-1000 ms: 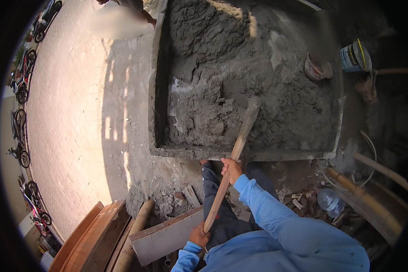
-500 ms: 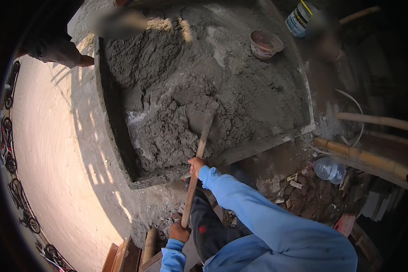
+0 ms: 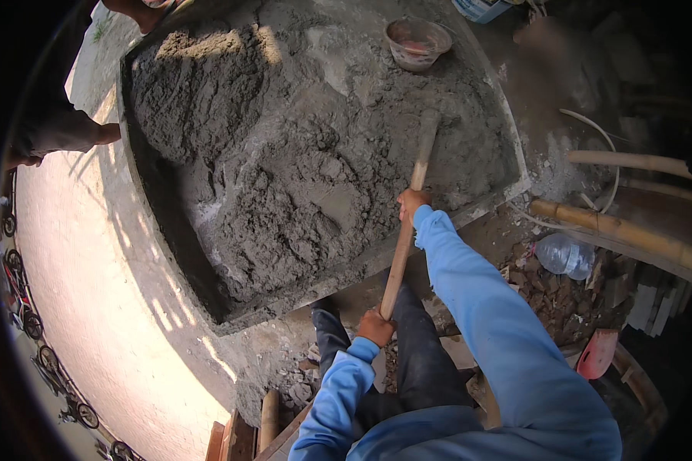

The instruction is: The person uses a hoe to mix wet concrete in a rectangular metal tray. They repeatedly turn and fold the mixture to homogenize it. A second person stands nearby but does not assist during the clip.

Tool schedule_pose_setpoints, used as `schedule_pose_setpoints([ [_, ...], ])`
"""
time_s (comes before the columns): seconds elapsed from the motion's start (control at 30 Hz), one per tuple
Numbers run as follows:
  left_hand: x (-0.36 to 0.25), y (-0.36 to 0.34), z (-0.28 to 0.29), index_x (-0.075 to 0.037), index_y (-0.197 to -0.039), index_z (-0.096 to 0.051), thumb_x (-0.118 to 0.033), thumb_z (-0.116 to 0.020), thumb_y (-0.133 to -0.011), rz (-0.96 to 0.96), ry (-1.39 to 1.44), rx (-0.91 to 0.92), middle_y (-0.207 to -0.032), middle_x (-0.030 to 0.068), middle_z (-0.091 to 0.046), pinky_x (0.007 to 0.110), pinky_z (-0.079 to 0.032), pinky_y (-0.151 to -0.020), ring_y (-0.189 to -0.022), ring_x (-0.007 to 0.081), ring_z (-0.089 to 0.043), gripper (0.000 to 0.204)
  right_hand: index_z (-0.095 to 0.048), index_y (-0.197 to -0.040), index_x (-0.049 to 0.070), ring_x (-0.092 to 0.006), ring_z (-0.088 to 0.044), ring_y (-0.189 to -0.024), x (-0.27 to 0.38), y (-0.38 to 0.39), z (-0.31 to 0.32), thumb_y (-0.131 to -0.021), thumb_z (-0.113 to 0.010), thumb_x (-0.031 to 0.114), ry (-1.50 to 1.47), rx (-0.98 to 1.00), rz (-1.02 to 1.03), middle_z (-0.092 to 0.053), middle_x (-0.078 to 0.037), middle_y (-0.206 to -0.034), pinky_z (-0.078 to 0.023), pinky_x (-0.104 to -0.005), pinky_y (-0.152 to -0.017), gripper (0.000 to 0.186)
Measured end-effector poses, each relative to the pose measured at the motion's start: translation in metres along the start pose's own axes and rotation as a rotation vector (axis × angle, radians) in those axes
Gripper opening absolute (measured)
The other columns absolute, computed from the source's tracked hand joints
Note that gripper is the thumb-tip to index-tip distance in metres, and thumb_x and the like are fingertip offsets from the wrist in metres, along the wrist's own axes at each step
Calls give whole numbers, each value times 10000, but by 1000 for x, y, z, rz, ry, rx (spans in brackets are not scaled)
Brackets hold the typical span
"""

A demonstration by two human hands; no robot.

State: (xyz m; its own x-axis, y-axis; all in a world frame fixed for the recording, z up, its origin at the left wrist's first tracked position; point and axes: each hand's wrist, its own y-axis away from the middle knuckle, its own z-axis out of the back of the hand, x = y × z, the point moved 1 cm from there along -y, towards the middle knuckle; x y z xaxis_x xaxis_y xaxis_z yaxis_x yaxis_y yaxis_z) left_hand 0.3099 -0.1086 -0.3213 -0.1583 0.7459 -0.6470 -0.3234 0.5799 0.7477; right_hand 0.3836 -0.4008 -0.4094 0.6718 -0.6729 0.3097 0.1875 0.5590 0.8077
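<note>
The handle (image 3: 402, 263) slants away from the body and slightly right, its far end at the mortar (image 3: 265, 223) inside the trough (image 3: 488, 201); any blade there is hidden. Both hands grip it: the left hand (image 3: 376, 329) round the near end, the right hand (image 3: 414, 203) farther up, the nearer of the 2 to the mortar end, which lies ahead and slightly right of it.

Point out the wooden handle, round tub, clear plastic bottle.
Wooden handle (image 3: 400, 257): head view, bare shaft around mid-length.
Round tub (image 3: 414, 61): head view, outer wall below the rim.
Clear plastic bottle (image 3: 563, 256): head view, middle of its body.
</note>
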Motion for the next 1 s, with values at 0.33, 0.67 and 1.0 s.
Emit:
schedule_pose_setpoints([
  [0.33,69,181,98,-51,-993,-633,-173,-723,-703,85,-63,24,-769,196,-654,437,-519,-685,-753,392,-658,327,-584,-709,11,-163,-498,-442,-141,135,-43,-738,-730,42,-441,273,-190,-535,-57,-596,-424,-322,-406,152],
  [0.67,61,72,93,-95,-895,-588,-113,-658,-710,-145,-172,44,-754,188,-645,465,-519,-652,-759,427,-641,198,-450,-840,74,-133,-489,-474,-29,187,54,-826,-719,65,-798,365,258,-478,-15,-593,-435,-306,-472,269],
  [1.0,-33,2,58,8,-1102,-625,-174,-688,-708,-56,-204,153,-896,280,-656,473,-512,-813,-901,447,-635,438,-589,-829,-12,-179,-440,-458,-36,-37,55,-852,-604,41,-465,66,-91,-459,-56,-581,-420,-371,-466,59],
])
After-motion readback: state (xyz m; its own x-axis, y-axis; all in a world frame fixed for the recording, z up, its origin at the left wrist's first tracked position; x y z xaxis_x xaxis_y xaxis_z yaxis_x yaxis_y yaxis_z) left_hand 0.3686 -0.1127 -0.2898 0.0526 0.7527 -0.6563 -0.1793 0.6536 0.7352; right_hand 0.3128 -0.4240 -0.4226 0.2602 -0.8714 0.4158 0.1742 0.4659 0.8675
